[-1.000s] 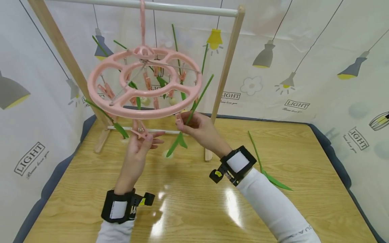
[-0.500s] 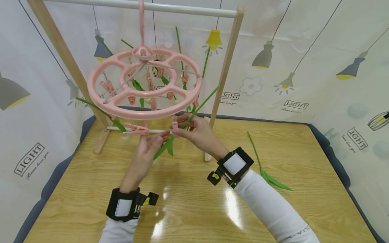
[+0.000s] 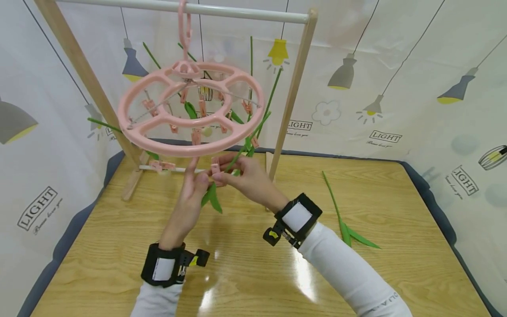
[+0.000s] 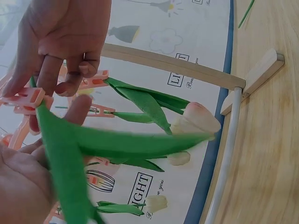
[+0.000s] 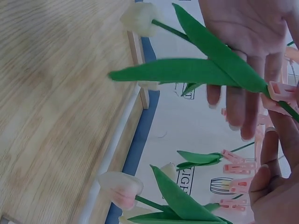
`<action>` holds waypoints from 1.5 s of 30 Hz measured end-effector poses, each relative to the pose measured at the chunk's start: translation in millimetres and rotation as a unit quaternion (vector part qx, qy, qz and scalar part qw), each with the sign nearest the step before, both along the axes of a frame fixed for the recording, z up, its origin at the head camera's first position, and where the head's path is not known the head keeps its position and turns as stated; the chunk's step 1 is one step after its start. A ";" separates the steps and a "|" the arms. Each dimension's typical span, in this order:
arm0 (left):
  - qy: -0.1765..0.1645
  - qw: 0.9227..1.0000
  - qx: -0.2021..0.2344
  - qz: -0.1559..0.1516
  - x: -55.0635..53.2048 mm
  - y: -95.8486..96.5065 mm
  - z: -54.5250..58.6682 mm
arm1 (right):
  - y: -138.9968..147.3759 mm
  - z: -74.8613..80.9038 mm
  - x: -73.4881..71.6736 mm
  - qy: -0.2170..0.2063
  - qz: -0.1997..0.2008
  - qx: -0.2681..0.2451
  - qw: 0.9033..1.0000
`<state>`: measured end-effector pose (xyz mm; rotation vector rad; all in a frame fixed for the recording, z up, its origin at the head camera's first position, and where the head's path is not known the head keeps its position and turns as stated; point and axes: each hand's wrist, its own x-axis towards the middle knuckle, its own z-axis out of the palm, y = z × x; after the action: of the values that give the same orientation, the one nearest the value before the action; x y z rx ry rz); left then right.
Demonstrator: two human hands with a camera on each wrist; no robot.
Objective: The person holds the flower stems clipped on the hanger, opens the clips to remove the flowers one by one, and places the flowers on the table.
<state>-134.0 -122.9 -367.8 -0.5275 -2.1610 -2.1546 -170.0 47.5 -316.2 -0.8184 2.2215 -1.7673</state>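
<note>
A pink round clip hanger (image 3: 174, 150) hangs in front of me, with several tulips clipped upside down around it. My right hand (image 3: 249, 176) pinches a pink clothespin (image 3: 215, 166) between thumb and fingers at the hanger's near side. That clothespin sits on the stem of a white tulip (image 5: 140, 18), whose two green leaves (image 4: 140, 143) spread below it. My left hand (image 3: 187, 200) is beside it, fingers mostly straight, just behind the leaves in the right wrist view. Whether its fingertips touch the stem is unclear. Another clothespin (image 3: 162, 166) hangs to the left.
The hanger hooks over a white rod (image 3: 245, 12) on a wooden stand (image 3: 295, 88). A tulip (image 3: 340, 215) lies on the wooden table (image 3: 396, 281) to the right, its bloom hidden by my sleeve. A printed cloth surrounds the table.
The hanger has turned, carrying its tulips around. My left hand has let go of a clothespin and moved right toward the tulip. My right hand has shifted left with its clothespin and the tulip.
</note>
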 end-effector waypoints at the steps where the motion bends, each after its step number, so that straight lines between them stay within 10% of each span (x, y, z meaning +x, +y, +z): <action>1: 0.007 1.000 0.001 0.000 -0.3 0.4 0.1 | -1.2 0.1 0.3 -0.005 0.004 -0.005 1.000; 14: 0.035 0.999 -0.007 0.017 -2.7 5.0 0.9 | -5.1 -19.5 -11.7 0.146 -0.016 0.057 0.987; 45: 0.079 0.994 -0.071 0.029 -5.0 -0.6 -1.5 | 34.5 -12.2 -24.5 0.087 -0.057 -0.056 0.993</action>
<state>-139.1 -123.5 -369.4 -0.6120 -2.2242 -1.8717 -194.6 82.0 -328.5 -0.9171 2.3385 -1.9578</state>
